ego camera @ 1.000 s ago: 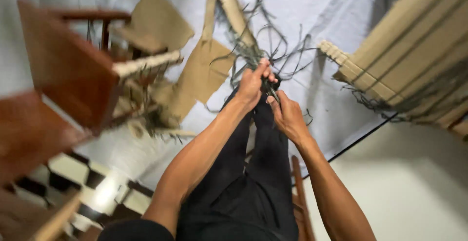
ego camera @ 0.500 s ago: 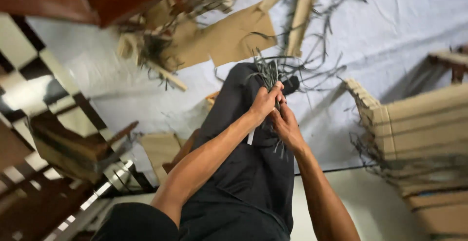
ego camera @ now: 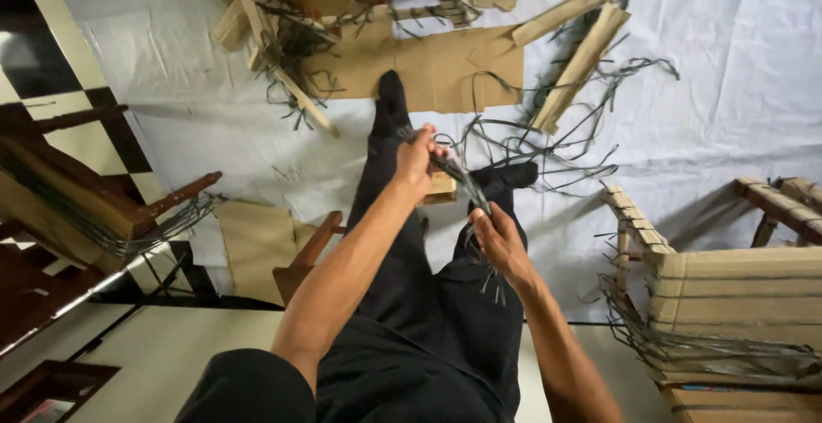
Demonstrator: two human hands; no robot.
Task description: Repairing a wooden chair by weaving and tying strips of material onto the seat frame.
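I sit with my legs in black trousers [ego camera: 428, 303] stretched out over a white sheet. My left hand [ego camera: 417, 159] is closed around the upper end of a bundle of dark grey plastic straps [ego camera: 467, 187]. My right hand [ego camera: 498, 239] grips the same bundle lower down, and loose strap ends hang below it. The straps run slantwise between the two hands above my knees. A small wooden block [ego camera: 442, 187] lies between my legs under the straps.
Flat cardboard pieces [ego camera: 428, 68] and tangled straps [ego camera: 556, 140] lie beyond my feet. A cardboard-wrapped, strapped piece of furniture [ego camera: 728, 294] stands at the right. Wooden chair parts [ego camera: 94, 209] stand at the left on a checkered floor. A wooden rail [ego camera: 308, 252] lies by my left leg.
The view swung so the floor ahead now fills the frame. My hands, close together before, have drawn apart along the straps, the right hand coming nearer to me.
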